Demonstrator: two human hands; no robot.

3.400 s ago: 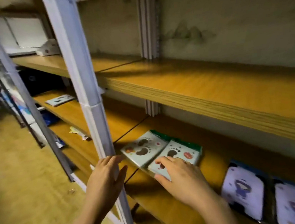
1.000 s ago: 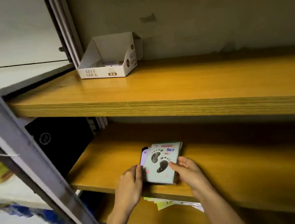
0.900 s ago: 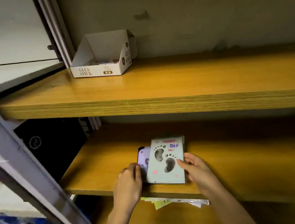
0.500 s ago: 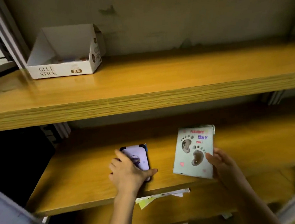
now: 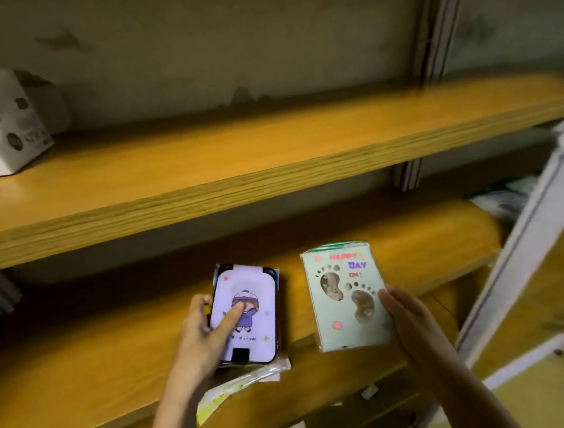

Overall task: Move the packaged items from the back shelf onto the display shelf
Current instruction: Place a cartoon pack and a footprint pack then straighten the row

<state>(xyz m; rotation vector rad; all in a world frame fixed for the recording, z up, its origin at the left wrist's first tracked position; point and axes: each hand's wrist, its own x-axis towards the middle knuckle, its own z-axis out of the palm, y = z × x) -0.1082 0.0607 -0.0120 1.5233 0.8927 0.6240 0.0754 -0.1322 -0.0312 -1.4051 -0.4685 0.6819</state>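
Packs now split apart | purple pack [image 5: 260, 320] gripped by left hand [image 5: 199, 338] | green pack [image 5: 344, 296] gripped by right hand [image 5: 412, 321] | shelf [image 5: 83, 364] to be filled

Left hand [image 5: 198, 337] grips purple packet [image 5: 261, 330], thumb across; right hand [image 5: 407, 318] grips green packet [image 5: 344, 310].

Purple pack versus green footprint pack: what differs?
The purple pack shows a cartoon figure; the green footprint pack shows two footprints. The purple pack has rounded corners, the green footprint pack square ones. The left hand grips the purple pack, the right hand the green footprint pack. Both face up over the lower shelf.
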